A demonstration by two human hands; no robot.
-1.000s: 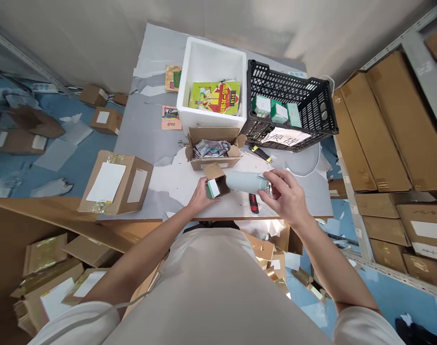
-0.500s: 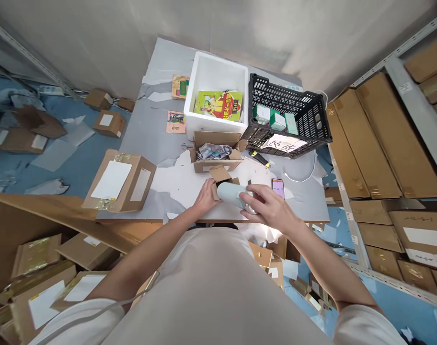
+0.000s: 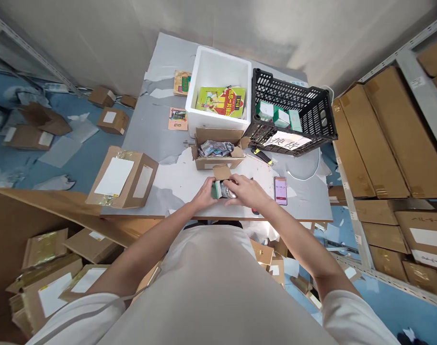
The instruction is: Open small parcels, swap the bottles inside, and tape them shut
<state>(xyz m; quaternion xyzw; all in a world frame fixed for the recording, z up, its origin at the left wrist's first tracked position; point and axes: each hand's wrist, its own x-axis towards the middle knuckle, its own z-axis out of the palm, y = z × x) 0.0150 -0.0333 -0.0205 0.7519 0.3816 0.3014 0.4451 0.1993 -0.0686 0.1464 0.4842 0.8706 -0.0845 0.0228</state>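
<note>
Snug carton, hard edges: where the flask could snag

The left hand has its fingers closed round a small green-and-white carton. The right hand curls fingers and thumb narrowly about the end of a silver-ended flask, which sits in the carton's mouth with only that shiny end showing; how deep the rest goes is hidden.

The likeliest trouble is a jam: if the flask tilts against the carton's wall, pushing could crease the card or split a corner. The raised brown flap, near the open cardboard box, could fold inward and get trapped. Both hands work close to the front edge of the table, so smooth metal slipping from the fingertips could end on the floor.

A red-and-black cutter lies partly hidden by the right arm; a careless sweep might knock it, or the phone beyond.
</note>
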